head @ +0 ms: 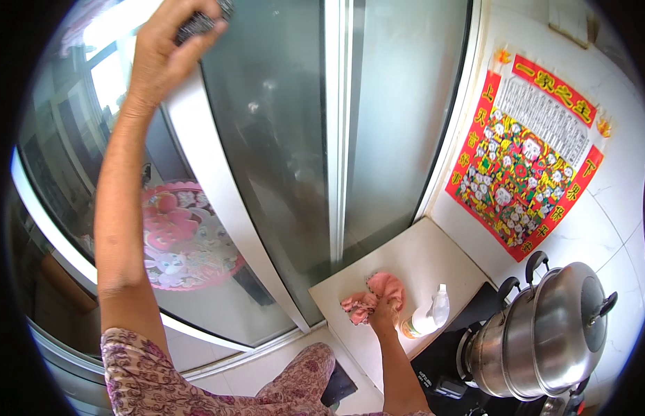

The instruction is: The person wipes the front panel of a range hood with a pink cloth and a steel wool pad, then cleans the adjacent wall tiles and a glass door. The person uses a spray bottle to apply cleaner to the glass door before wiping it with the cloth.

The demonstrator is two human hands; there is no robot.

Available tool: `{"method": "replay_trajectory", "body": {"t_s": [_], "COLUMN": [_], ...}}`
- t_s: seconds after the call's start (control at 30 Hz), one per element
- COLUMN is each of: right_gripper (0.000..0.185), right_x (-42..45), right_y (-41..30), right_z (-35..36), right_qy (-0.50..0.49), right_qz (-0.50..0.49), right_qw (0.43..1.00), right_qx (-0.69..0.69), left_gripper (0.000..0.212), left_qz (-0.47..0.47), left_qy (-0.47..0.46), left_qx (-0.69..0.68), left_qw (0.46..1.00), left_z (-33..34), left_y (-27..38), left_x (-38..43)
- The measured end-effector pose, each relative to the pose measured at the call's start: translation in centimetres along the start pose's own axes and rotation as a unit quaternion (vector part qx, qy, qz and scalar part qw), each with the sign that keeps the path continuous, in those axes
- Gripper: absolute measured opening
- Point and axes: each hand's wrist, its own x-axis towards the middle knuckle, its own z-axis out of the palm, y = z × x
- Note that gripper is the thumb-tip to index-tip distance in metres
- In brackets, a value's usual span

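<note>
My left hand (158, 65) is raised at the top left, its fingers wrapped around a dark grey scourer (196, 27), perhaps steel wool. It is in front of a sliding door with frosted glass panels (265, 119) and a white frame (197, 130); whether the scourer touches the door cannot be told. Down on the pale countertop (437, 249), my right hand (385, 315) grips a crumpled pink cloth (386, 288). Just right of that hand is a clear plastic bottle (430, 314) with a white lower part and a label.
A steel multi-tier steamer pot (536, 333) with black handles stands on a black gas stove (431, 359) at the lower right. On the tiled wall hangs a red printed poster (525, 161). A round pink rabbit decoration (190, 234) shows at the door's left panel.
</note>
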Motion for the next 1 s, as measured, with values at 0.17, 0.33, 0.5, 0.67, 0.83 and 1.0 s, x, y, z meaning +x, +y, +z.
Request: {"method": "replay_trajectory", "body": {"t_s": [0.17, 0.33, 0.5, 0.67, 0.83, 1.0], "right_gripper": [0.072, 0.073, 0.058, 0.041, 0.026, 0.049], "right_x": [0.2, 0.2, 0.1, 1.7, 3.6, 2.7], "right_y": [0.5, 1.1, 0.5, -1.7, -12.0, -32.5], "right_z": [1.4, 1.8, 1.8, 0.6, -8.2, -22.3], "right_qy": [-0.008, 0.001, 0.041, 0.082, 0.212, 0.33], "right_qz": [0.002, 0.018, 0.021, -0.07, -0.301, -0.427], "right_qw": [1.0, 1.0, 0.998, 0.992, 0.882, 0.773], "right_qx": [-0.019, 0.016, -0.03, 0.059, 0.294, 0.333], "left_gripper": [0.018, 0.018, 0.018, 0.017, 0.02, 0.019], "left_qz": [-0.086, -0.121, -0.103, -0.112, -0.108, -0.099], "left_qy": [0.017, 0.064, 0.109, 0.103, 0.124, 0.174], "left_qx": [0.013, -0.025, 0.023, 0.001, -0.039, -0.105], "left_qw": [0.996, 0.99, 0.988, 0.988, 0.986, 0.974], "left_z": [-0.9, -0.7, -0.3, -0.8, -0.8, -1.0], "left_y": [1.8, 2.9, 2.6, 2.8, 2.9, 2.3], "left_x": [0.5, -0.1, 0.3, -0.2, -0.3, -0.7]}}
